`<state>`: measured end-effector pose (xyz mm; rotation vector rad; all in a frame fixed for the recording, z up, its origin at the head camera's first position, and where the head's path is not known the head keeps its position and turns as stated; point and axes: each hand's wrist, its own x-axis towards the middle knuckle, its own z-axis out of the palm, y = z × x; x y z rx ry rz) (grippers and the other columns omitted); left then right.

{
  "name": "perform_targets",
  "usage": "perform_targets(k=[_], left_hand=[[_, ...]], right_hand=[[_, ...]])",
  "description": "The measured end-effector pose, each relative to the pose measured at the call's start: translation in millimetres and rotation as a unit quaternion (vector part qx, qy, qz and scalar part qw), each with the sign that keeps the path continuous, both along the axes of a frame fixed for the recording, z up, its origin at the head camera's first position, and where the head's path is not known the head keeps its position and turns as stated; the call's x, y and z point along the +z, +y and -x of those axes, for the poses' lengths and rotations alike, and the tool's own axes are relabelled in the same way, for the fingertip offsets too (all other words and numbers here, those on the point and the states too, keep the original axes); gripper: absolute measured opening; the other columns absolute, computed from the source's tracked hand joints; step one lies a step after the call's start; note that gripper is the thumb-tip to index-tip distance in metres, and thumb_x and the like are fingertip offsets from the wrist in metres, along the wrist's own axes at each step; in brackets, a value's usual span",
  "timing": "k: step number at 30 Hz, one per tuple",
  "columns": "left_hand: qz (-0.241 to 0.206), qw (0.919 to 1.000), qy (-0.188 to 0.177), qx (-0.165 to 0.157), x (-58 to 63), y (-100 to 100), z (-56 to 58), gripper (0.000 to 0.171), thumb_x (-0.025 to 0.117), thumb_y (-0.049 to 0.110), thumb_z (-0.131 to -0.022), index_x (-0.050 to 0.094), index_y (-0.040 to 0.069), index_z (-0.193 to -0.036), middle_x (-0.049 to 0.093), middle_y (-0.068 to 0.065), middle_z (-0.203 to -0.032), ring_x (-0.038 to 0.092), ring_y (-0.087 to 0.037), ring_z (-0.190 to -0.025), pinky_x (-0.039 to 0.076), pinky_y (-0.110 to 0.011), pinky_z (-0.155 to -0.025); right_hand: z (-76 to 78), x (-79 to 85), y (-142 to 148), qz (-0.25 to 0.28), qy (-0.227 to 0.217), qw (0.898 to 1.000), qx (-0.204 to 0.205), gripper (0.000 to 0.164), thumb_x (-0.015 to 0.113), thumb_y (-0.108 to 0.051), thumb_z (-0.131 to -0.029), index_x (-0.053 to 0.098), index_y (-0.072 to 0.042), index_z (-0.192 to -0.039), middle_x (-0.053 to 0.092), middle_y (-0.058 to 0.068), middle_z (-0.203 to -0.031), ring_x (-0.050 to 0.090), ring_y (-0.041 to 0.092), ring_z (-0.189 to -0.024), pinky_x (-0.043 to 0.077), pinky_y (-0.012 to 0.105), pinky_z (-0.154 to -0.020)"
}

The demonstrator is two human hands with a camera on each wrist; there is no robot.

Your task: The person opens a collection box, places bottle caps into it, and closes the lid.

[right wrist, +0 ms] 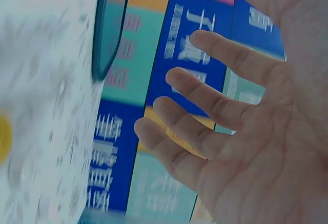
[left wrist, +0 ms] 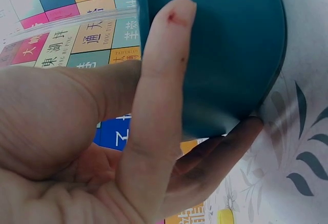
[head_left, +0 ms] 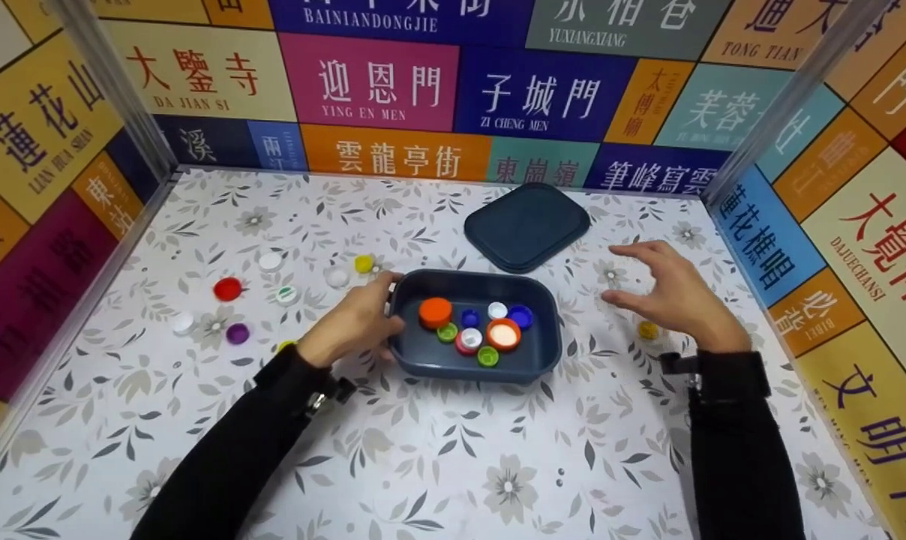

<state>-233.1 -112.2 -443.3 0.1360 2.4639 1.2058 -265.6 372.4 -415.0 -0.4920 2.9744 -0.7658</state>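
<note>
My left hand (head_left: 355, 319) grips the left end of a dark blue plastic box (head_left: 475, 369), its thumb at the rim. In the left wrist view, fingers (left wrist: 159, 80) lie against the outer wall of the box (left wrist: 230, 55). Inside the box are several bottle caps, among them an orange cap (head_left: 435, 313), a blue cap (head_left: 520, 316) and a green cap (head_left: 487, 356). My right hand (head_left: 674, 292) hovers to the right of the box, holding nothing, thumb and fingers spread apart. In the right wrist view the hand (right wrist: 241, 126) shows its palm with fingers extended.
A dark blue lid (head_left: 528, 225) lies behind the box. Several loose caps are scattered on the left, including a red cap (head_left: 227, 289), a purple cap (head_left: 237, 334) and a yellow cap (head_left: 364, 263). Another yellow cap (head_left: 648, 330) lies below the right hand. Printed panels (head_left: 370, 82) wall the table.
</note>
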Motion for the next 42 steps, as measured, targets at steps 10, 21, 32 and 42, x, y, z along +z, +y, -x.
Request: perform_targets(k=[10, 21, 32, 42], left_hand=[[-0.003, 0.9999, -0.012, 0.005, -1.2, 0, 0.4, 0.083, 0.070, -0.004, -0.106, 0.036, 0.015, -0.180, 0.064, -0.033, -0.156, 0.079, -0.024, -0.068, 0.076, -0.048, -0.072], [-0.010, 0.9998, -0.016, 0.002, -3.4, 0, 0.6, 0.083, 0.070, -0.003, -0.106, 0.037, 0.016, -0.179, 0.063, -0.033, -0.157, 0.080, -0.025, -0.069, 0.077, -0.049, -0.073], [-0.015, 0.9998, -0.014, 0.009, -2.5, -1, -0.6, 0.084, 0.069, -0.004, -0.105, 0.037, 0.016, -0.180, 0.068, -0.029, -0.145, 0.079, -0.023, -0.067, 0.077, -0.050, -0.073], [-0.005, 0.9997, -0.021, 0.011, -0.5, -1, 2.8, 0.084, 0.070, -0.004, -0.106, 0.036, 0.017, -0.180, 0.064, -0.032, -0.156, 0.080, -0.024, -0.067, 0.076, -0.047, -0.071]], right_hand=[[9.4, -17.3, 46, -0.060, -0.087, 0.992, -0.074, 0.093, 0.084, -0.055, -0.106, 0.048, -0.006, -0.176, 0.048, 0.036, -0.170, 0.051, 0.059, -0.151, 0.050, 0.080, -0.123], [15.6, -42.6, 62, -0.077, -0.117, 0.985, -0.106, 0.078, 0.081, -0.049, -0.109, 0.060, -0.001, -0.166, 0.061, 0.041, -0.160, 0.060, 0.062, -0.145, 0.056, 0.077, -0.120], [21.4, -49.0, 56, -0.074, -0.128, 0.978, -0.146, 0.050, 0.075, -0.031, -0.113, 0.072, -0.001, -0.153, 0.065, 0.037, -0.152, 0.064, 0.054, -0.137, 0.059, 0.072, -0.116], [20.9, -51.4, 53, -0.043, -0.086, 0.985, -0.140, 0.028, 0.077, -0.018, -0.112, 0.085, 0.003, -0.129, 0.085, 0.027, -0.123, 0.080, 0.036, -0.107, 0.068, 0.056, -0.100]])
